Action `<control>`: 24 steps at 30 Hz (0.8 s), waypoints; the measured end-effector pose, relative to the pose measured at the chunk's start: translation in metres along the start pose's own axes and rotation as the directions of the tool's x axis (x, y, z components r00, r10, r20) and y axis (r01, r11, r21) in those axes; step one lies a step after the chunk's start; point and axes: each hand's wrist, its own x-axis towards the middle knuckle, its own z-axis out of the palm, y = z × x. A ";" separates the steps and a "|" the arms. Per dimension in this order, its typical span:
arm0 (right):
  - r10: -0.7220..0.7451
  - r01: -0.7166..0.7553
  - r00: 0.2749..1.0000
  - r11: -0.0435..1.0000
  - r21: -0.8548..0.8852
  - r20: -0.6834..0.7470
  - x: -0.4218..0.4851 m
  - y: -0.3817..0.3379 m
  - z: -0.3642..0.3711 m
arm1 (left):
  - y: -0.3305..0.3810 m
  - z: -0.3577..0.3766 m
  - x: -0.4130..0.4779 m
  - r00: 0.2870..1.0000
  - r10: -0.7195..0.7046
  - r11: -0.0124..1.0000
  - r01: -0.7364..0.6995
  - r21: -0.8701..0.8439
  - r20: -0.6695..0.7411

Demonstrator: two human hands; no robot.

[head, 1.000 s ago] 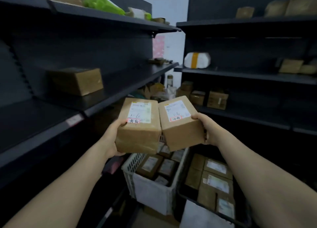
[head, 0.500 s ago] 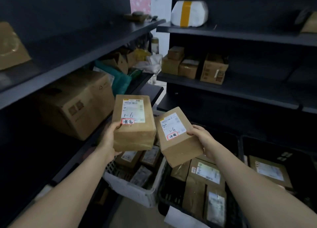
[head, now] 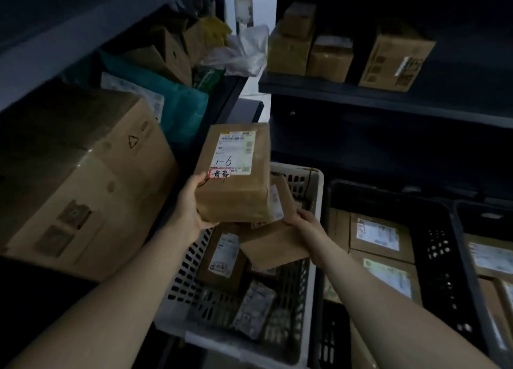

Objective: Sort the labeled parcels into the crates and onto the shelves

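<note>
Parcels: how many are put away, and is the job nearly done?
Some lie sorted in the white crate and black crate already. The left hand holds the 1-6 parcel; the right hand holds a second parcel over the white crate. Those two are not placed yet.

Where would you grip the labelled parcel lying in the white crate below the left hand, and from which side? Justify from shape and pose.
Probably across its long edges near the lower end, from above. The parcel lies label up; the white crate walls it in sideways, and the left hand with its 1-6 parcel overhangs its top end.
</note>
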 end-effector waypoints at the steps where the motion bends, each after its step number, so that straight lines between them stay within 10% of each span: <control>1: 0.002 -0.002 1.000 1.000 -0.013 -0.001 0.008 0.006 0.008 | -0.002 0.000 0.011 1.000 -0.005 1.000 0.005 0.008 0.020; 16: 0.088 -0.103 0.961 0.994 0.047 0.261 0.093 0.099 0.112 | -0.054 -0.034 0.091 0.998 0.026 0.995 -0.032 0.092 0.064; 24: 0.025 -0.038 0.996 0.989 -0.143 -0.088 0.085 0.063 0.055 | -0.065 -0.022 0.066 0.997 0.027 0.990 -0.037 0.137 0.072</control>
